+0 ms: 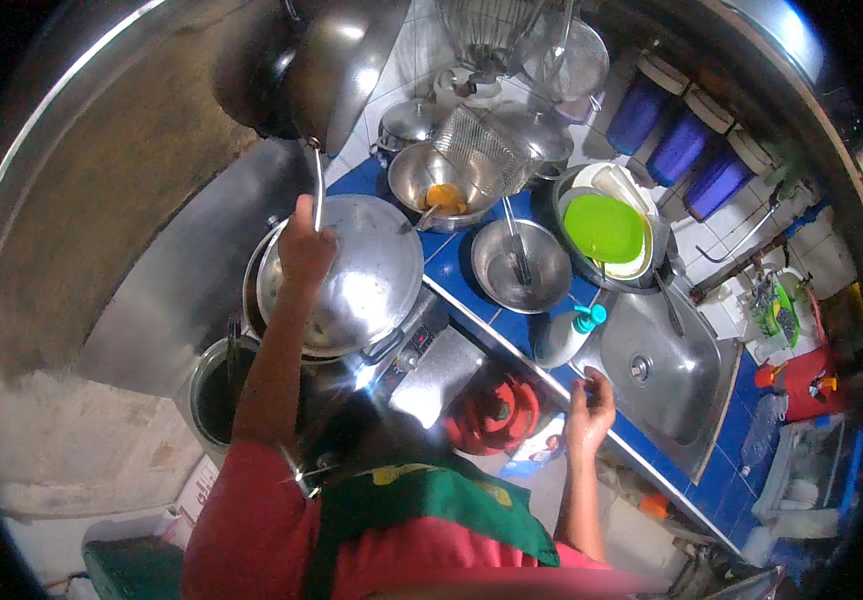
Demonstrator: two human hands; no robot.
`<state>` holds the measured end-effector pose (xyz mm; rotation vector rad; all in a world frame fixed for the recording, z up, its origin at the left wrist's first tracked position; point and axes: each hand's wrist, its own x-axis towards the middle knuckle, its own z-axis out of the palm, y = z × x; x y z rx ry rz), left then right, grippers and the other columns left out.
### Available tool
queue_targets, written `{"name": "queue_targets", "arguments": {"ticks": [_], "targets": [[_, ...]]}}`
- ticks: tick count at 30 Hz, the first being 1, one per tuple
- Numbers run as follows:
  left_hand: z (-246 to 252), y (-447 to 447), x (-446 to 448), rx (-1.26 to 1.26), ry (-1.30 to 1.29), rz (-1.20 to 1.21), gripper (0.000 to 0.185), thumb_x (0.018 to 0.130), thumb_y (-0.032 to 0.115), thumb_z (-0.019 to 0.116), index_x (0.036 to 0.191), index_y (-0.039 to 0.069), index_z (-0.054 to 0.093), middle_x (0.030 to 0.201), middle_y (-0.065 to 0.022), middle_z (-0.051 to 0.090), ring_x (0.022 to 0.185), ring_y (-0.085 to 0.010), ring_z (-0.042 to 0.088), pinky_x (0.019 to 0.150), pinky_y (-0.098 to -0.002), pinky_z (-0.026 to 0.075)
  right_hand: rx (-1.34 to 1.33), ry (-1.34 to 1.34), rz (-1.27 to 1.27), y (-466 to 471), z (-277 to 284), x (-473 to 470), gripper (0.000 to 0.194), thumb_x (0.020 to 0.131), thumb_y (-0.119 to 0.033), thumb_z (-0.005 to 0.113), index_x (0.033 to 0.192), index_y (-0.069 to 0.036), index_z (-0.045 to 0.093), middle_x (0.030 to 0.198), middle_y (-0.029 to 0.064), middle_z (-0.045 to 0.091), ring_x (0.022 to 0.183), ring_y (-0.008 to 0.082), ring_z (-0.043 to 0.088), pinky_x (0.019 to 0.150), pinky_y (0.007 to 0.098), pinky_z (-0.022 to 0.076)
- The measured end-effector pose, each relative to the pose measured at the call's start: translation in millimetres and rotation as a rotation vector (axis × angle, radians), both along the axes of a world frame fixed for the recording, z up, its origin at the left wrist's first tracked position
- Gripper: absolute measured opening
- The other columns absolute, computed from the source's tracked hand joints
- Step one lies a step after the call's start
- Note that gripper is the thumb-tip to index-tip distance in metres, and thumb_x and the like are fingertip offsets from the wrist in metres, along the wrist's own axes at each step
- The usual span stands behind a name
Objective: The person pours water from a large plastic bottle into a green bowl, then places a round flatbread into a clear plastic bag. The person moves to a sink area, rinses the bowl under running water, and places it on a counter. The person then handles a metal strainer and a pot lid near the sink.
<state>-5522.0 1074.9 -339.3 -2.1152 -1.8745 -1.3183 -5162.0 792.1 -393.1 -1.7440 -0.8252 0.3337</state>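
Observation:
My left hand [304, 244] is closed around a long metal handle [319, 184]. The handle runs up to the lower edge of a large metal wok [338, 60]; whether the wok also rests on anything is hidden. Under my left forearm, a wide silvery lid [364, 277] covers a pan on the stove. Off to the right, my right hand [589, 420] is over the counter's front edge, fingers loosely curled and apart, with nothing clearly held. Just beyond its fingertips stands a white pump bottle [560, 341] with a teal top.
Beyond the stove are a steel bowl [401, 176] with an orange item, a wire basket [480, 146] and a steel pan [551, 259]. A green plate [604, 227] tops a dish stack beside the sink [671, 375]. A deep pot [210, 405] stands left.

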Motion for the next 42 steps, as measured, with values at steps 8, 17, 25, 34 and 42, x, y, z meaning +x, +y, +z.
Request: {"name": "queue_targets", "arguments": {"ticks": [8,17,25,34,42], "targets": [[-30.5,60.3,-0.3,-0.080,0.211,0.049,0.043,0.074,0.008,0.070,0.113,0.008,0.050,0.093,-0.0208,0.063,0.089,-0.0418,0.064,0.075,-0.0493,0.051,-0.046,0.110,-0.002,2.9,-18.4,33.7,0.027,0.089,0.000,0.060,0.116,0.000,0.062,0.088,0.0035,0.061,0.078,0.0099,0.059,0.072,0.0233,0.0471],[-60.6,135.1,-0.9,-0.124,0.372,0.072,0.040,0.078,0.009,0.066,0.114,0.010,0.048,0.101,-0.0171,0.063,0.092,-0.0371,0.065,0.077,-0.0470,0.053,-0.115,0.112,-0.014,13.4,-25.1,53.8,0.027,0.089,0.000,0.060,0.116,-0.001,0.061,0.087,0.0044,0.062,0.074,0.0085,0.055,0.066,0.0226,0.0437],[-65.0,204.6,51.9,-0.372,0.377,-0.022,0.041,0.079,0.010,0.066,0.113,0.007,0.043,0.099,-0.0231,0.062,0.091,-0.0440,0.064,0.080,-0.0491,0.053,-0.076,0.167,-0.001,30.2,-33.0,63.3,0.026,0.091,0.003,0.056,0.117,0.002,0.059,0.086,0.0055,0.063,0.081,0.0107,0.059,0.075,0.0240,0.0461],[-68.0,210.8,150.4,-0.387,0.175,-0.179,0.053,0.082,0.039,0.068,0.111,-0.004,0.060,0.105,-0.0281,0.064,0.109,-0.0413,0.060,0.094,-0.0466,0.048,-0.087,0.134,0.032,46.8,-33.5,68.4,0.024,0.093,0.000,0.056,0.117,0.001,0.060,0.088,0.0071,0.064,0.081,0.0134,0.063,0.076,0.0265,0.0484],[-69.9,210.7,131.6,-0.216,-0.140,-0.372,0.044,0.084,0.032,0.067,0.116,0.002,0.059,0.105,-0.0259,0.065,0.105,-0.0425,0.061,0.093,-0.0460,0.048,-0.067,0.171,0.185,73.0,15.4,22.9,0.022,0.091,0.001,0.057,0.112,0.002,0.062,0.094,0.0058,0.066,0.087,0.0130,0.062,0.081,0.0262,0.0485]]}}
